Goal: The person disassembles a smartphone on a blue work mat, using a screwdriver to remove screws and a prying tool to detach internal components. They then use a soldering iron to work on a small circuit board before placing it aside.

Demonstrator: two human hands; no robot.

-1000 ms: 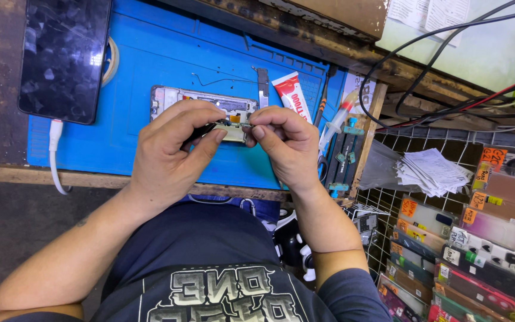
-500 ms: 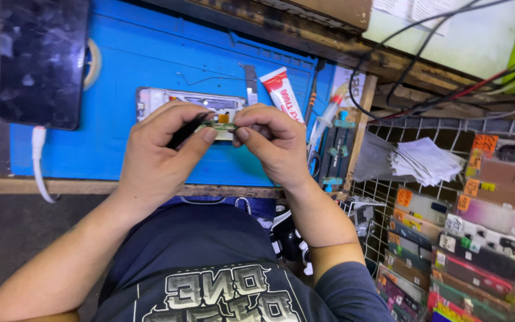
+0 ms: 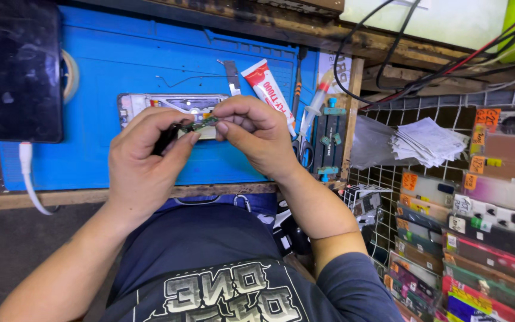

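Over the blue mat (image 3: 120, 65), left hand (image 3: 144, 164), right hand (image 3: 257, 134) pinching what looks like a small circuit board (image 3: 201, 124)

Worn wooden bench (image 3: 120, 195), wire rack (image 3: 382, 179)

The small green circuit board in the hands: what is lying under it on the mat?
Under the circuit board lies an opened phone frame on the blue mat. The left hand and right hand cover its lower part.
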